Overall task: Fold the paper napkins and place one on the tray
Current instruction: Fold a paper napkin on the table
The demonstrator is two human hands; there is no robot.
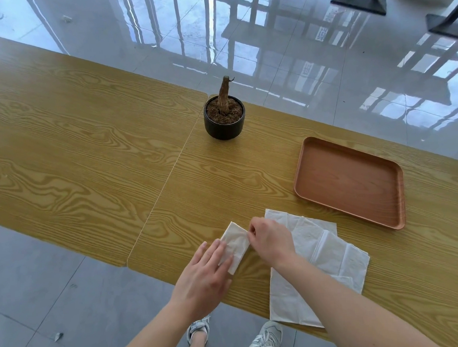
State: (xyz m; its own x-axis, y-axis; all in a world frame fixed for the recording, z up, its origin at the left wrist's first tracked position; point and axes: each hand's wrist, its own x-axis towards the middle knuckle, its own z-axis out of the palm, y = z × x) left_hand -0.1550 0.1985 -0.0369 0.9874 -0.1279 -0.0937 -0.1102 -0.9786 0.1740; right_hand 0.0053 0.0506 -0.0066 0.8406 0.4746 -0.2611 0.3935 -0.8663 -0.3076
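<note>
The table (89, 159) carries an empty tray (349, 181) at far right. Unfolded napkins (320, 261) lie near its front edge. The folded napkin (235, 246) is thin, limp and tear-prone. The left hand (204, 278) presses it flat, released; the right hand (271, 240) pinches its edge. Judged best grip: light, at the crease.

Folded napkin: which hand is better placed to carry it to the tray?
Probably the right hand: it already pinches the folded napkin and lies nearer the tray. The left hand only rests flat on it.
</note>
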